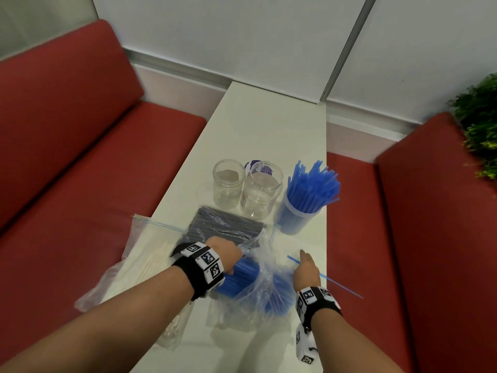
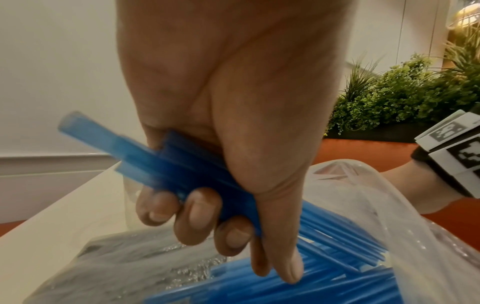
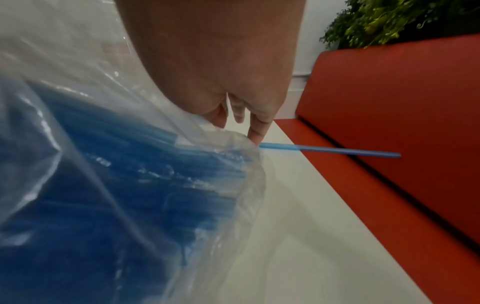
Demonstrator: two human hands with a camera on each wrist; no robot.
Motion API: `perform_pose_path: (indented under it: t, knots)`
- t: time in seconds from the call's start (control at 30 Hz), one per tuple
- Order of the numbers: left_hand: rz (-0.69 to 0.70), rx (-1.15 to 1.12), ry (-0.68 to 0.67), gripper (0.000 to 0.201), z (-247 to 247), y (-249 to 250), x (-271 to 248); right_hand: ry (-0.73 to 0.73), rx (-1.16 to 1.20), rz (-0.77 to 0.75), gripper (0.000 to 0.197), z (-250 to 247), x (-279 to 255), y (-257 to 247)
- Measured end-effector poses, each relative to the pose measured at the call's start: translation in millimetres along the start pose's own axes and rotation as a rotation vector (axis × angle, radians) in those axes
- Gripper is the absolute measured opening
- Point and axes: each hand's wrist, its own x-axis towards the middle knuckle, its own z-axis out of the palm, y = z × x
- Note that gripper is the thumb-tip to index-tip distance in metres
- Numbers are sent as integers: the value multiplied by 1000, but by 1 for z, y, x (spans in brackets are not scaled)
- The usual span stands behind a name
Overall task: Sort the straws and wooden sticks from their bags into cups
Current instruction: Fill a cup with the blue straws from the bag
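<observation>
Your left hand (image 2: pixel 223 144) grips a bundle of blue straws (image 2: pixel 155 164) inside the clear bag (image 1: pixel 258 286); your right hand (image 1: pixel 306 267) pinches the bag's edge. Beside the bag, one loose straw (image 1: pixel 338 285) overhangs the tabletop (image 1: pixel 269 130) and could fall.

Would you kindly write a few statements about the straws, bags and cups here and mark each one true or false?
1. The left hand grips a bunch of blue straws at the mouth of the clear plastic bag. True.
2. All three cups on the table are empty. False: the right cup holds blue straws, while the other two clear jars are empty.
3. A single loose blue straw sticks out past the table's right edge. True.
4. The bag of dark straws has been emptied. False: it lies full, behind the left hand.
5. The right hand holds a wooden stick. False: it holds the blue straws' bag; the white sticks lie in their bag at left.
</observation>
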Motion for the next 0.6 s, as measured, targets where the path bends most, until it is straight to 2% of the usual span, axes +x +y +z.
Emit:
perform_pose_path:
  t: [0.1,0.2,0.37,0.5,0.6]
  knots:
    - [7,15,-10,40,3,-2,0,-2,-189,-65,63,2,10,2]
    - [7,22,-17,37,1,-5,0,-5,-274,-112,54,7,17,4]
    - [-3,48,5,31,-1,-7,-2,8,-352,-80,35,21,21,2]
    - [-34,68,-5,28,-6,-7,-8,-12,-418,-72,33,16,22,-6]
    - [-38,88,7,24,-16,-8,-14,72,-471,-56,30,-1,14,-23]
